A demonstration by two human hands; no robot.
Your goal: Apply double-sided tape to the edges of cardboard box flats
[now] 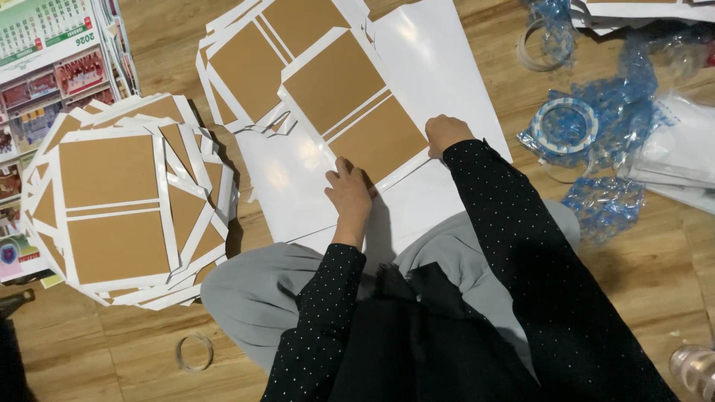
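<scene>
Left hand (pixel 348 195) fingers pressed together, flat on the brown card panel (pixel 356 112), near corner. Right hand (pixel 445 134) curled at its edge; pinch cannot be told. Risk: panel sliding on the glossy white sheet (pixel 439 67) beneath, skewing alignment. Beyond, left: card stack (pixel 119 201).

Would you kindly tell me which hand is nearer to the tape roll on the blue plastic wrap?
Right. The right hand lies closer to the tape roll; the left hand rests farther away, lower on the white sheet.
</scene>
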